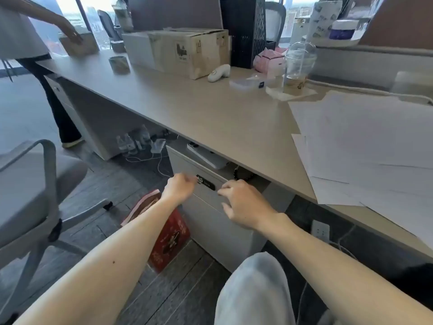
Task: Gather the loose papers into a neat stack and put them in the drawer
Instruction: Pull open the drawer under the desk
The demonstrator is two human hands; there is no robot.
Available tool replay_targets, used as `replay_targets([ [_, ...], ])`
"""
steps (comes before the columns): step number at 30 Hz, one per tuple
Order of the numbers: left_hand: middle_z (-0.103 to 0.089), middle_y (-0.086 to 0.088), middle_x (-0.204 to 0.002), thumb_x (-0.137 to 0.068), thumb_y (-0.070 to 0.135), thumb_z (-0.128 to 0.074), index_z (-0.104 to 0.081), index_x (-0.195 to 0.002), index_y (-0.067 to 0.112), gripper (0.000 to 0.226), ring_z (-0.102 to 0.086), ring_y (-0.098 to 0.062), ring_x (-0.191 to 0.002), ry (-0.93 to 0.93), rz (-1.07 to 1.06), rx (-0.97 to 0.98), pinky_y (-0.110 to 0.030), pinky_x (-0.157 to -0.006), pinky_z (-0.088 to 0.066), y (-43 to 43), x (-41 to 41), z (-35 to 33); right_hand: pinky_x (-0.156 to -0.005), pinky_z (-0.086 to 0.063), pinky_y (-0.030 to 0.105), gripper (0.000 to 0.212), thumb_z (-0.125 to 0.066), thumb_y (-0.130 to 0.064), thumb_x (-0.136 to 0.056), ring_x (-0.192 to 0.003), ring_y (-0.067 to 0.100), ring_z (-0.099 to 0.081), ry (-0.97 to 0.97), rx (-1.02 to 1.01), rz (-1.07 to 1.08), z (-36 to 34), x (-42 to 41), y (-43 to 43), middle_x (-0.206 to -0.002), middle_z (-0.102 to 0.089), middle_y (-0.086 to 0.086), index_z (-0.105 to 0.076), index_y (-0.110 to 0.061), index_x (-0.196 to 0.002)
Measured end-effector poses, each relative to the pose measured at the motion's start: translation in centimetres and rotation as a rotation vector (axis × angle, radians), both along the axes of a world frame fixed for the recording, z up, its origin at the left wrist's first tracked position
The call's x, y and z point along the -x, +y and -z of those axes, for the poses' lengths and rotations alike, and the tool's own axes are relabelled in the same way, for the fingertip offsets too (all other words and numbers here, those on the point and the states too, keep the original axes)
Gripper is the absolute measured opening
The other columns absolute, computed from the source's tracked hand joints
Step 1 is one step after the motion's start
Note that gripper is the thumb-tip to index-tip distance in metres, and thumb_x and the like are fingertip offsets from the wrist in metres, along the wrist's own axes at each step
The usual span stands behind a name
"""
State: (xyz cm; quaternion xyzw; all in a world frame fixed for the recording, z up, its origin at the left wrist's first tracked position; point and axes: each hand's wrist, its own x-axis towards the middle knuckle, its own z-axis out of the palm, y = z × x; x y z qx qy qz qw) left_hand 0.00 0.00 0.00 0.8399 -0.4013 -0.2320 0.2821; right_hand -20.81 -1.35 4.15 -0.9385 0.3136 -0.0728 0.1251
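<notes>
Long pale beige laminate worktop [210, 113] runs from far left to near right; its front edge passes just above the cabinet

Loose white paper sheets [365, 146] lie fanned and overlapping at the worktop's near right end, some corners reaching past the front edge. Not squared up, untouched by either hand. They sit up and to the right of both hands, well apart from them; right hand is the nearer one

Grey metal drawer cabinet [210, 214] stands under the worktop, below its front edge. Top drawer front [187, 170] looks shut or nearly so, its long axis running left-far to right-near, roughly parallel with the worktop's edge. Small black combination lock with silver knob [205, 182] sits on that front, between the two hands

Left hand [180, 187]: loosely fisted, knuckles forward, fingertips at or touching the lock's silver knob; whether it really pinches the knob cannot be told. Forearm reaches straight in from lower left

Right hand [242, 205]: half open, palm down, fingers curled toward the drawer front just right of the lock, holding nothing. Forearm comes in from lower right, above a knee in pale grey trousers [255, 289]

Judgement: drawer gets unlocked and opened first; stacking not yet begun. The pull should go toward the knee, square to the drawer's long axis
</notes>
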Motion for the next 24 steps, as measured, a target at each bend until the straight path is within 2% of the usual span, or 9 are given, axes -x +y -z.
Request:
replay_targets([
  [4, -0.064, -0.013, -0.107, -0.098, 0.041, -0.048, -0.064, -0.107, 0.008, 0.037, -0.058, -0.027, -0.089, 0.045, -0.015, -0.043, -0.031, -0.076, -0.043, -1.1, -0.3, 1.4, -0.101, -0.042, 0.041, 0.034, -0.053, -0.024, -0.093, -0.116, 0.027, -0.052, 0.002, 0.044, -0.013, 0.7, -0.5, -0.5, -0.128, -0.059, 0.006, -0.065, -0.010, -0.122],
  [7, -0.064, -0.017, -0.105, -0.100, 0.031, -0.045, -0.064, -0.105, 0.006, 0.032, -0.055, -0.025, -0.083, 0.100, -0.023, -0.009, -0.029, -0.071, -0.039, -2.1, 0.1, 2.3, -0.104, -0.040, 0.043, 0.034, -0.053, -0.023, -0.093, -0.120, 0.025, -0.048, -0.017, 0.027, -0.018, 1.2, -0.7, -0.8, -0.129, -0.058, 0.004, -0.065, -0.011, -0.122],
  [11, -0.056, -0.008, -0.080, -0.096, 0.022, -0.041, -0.056, -0.081, 0.008, 0.026, -0.050, -0.024, -0.074, 0.153, -0.086, 0.073, -0.030, -0.062, -0.035, -2.7, 0.8, 2.7, -0.101, -0.041, 0.036, 0.033, -0.053, -0.023, -0.094, -0.121, 0.022, -0.046, -0.064, 0.017, -0.018, 1.4, -0.6, -1.1, -0.129, -0.057, 0.002, -0.065, -0.011, -0.122],
  [15, -0.045, -0.001, -0.061, -0.092, 0.022, -0.044, -0.041, -0.062, 0.014, 0.031, -0.040, -0.021, -0.060, 0.184, -0.144, 0.159, -0.030, -0.054, -0.029, -2.3, 1.1, 3.7, -0.099, -0.042, 0.035, 0.034, -0.054, -0.023, -0.094, -0.120, 0.022, -0.046, -0.089, -0.004, -0.017, 1.4, -0.6, -1.1, -0.129, -0.057, 0.002, -0.065, -0.010, -0.123],
  [24, -0.041, -0.001, -0.062, -0.093, 0.028, -0.047, -0.046, -0.071, 0.017, 0.025, -0.035, -0.017, -0.054, 0.275, -0.159, 0.196, -0.029, -0.054, -0.028, -2.0, 1.0, 3.9, -0.100, -0.041, 0.037, 0.035, -0.053, -0.022, -0.094, -0.121, 0.024, -0.046, -0.077, -0.028, 0.018, 1.1, 0.1, -0.6, -0.134, -0.051, 0.003, -0.061, -0.012, -0.127],
])
